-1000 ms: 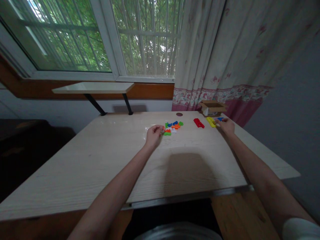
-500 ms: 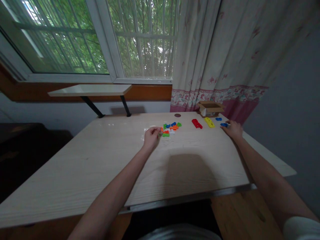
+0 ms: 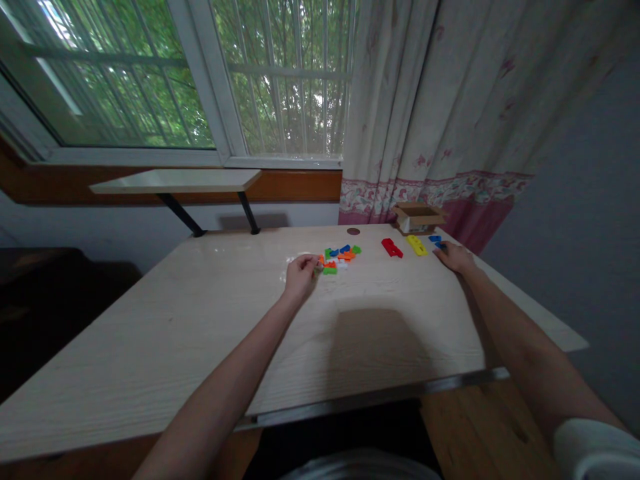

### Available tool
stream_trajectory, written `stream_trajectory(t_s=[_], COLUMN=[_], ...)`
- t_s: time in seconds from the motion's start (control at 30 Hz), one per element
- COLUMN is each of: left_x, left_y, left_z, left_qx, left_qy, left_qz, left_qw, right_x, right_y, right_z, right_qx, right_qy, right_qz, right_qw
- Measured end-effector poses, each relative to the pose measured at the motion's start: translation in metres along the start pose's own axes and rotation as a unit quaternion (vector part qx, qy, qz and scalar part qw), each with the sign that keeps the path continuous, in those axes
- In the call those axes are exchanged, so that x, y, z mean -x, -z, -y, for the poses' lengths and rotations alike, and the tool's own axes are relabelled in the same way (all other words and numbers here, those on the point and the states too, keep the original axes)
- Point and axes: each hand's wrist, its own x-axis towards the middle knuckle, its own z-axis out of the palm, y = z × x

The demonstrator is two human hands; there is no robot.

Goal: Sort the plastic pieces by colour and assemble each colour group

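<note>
My left hand (image 3: 300, 275) rests at the left edge of a loose cluster of small plastic building blocks. Its fingers are pinched together; whatever lies between them is too small to make out. In the cluster are orange blocks (image 3: 346, 256), a green block (image 3: 330, 271), white blocks (image 3: 342, 265) and blue blocks (image 3: 345, 249). At the table's right side, my right hand (image 3: 457, 257) has its fingertips closed on a blue block (image 3: 439, 245), partly hidden by them. Just behind it lies another blue block (image 3: 435, 238).
Left of the right hand lie a yellow group of blocks (image 3: 417, 245) and a red group (image 3: 392, 248). An open cardboard box (image 3: 419, 220) stands at the back right, before the curtain (image 3: 400, 133). A raised white shelf (image 3: 175, 180) stands at the back left of the table (image 3: 200, 333).
My right hand has moved a little left and away from me, shifting the blue block closer to the other blue one. My left hand has stayed at the cluster.
</note>
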Motion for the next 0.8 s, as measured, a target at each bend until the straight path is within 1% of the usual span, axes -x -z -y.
stream_trajectory(t_s=[0.13, 0.33, 0.6, 0.8], left_x=[-0.001, -0.002, -0.005, -0.005], left_y=[0.000, 0.001, 0.002, 0.001], left_z=[0.002, 0.003, 0.008, 0.008], left_qx=[0.001, 0.000, -0.012, -0.006], left_qy=[-0.004, -0.007, -0.012, -0.013], left_qz=[0.006, 0.015, 0.004, 0.008], left_qw=[1.000, 1.000, 1.000, 1.000], right_x=[-0.005, -0.004, -0.004, -0.005], right_y=[-0.005, -0.008, -0.010, -0.012], right_z=[0.004, 0.011, 0.010, 0.009], right_qx=[-0.035, -0.041, -0.034, -0.028], right_qy=[-0.027, -0.050, -0.043, -0.041], right_qz=[0.015, 0.017, 0.010, 0.008], right_qw=[0.999, 0.998, 0.998, 0.999])
